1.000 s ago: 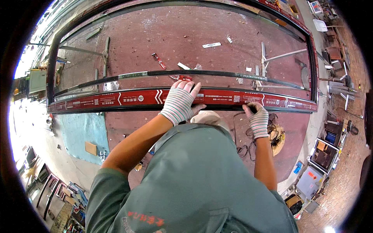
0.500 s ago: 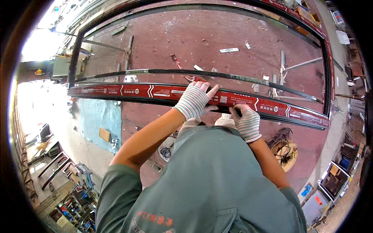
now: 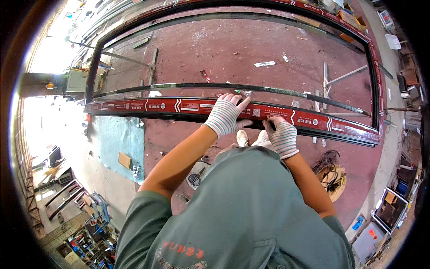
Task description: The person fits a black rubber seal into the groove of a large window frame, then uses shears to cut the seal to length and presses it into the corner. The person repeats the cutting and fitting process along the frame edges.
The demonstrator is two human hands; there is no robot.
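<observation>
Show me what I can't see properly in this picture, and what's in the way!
All in the head view:
- The red strip under the left hand: that hand covers it.
- What the right hand may hold: its curled fingers hide it.
- Part of the frame's far side: cut off by the top edge.
- The person's legs: the green shirt hides most.

Main flr (image 3: pixel 251 42): red-brown, ctr. of frame. Grey concrete (image 3: pixel 109 190) borders it L & R. Lt-blue mat (image 3: pixel 121 141) on flr, L of ctr. Strong white light (image 3: pixel 47 112), far L, nr grey-green cabinet (image 3: pixel 77 80). Grey box (image 3: pixel 368 240), lower R.
</observation>
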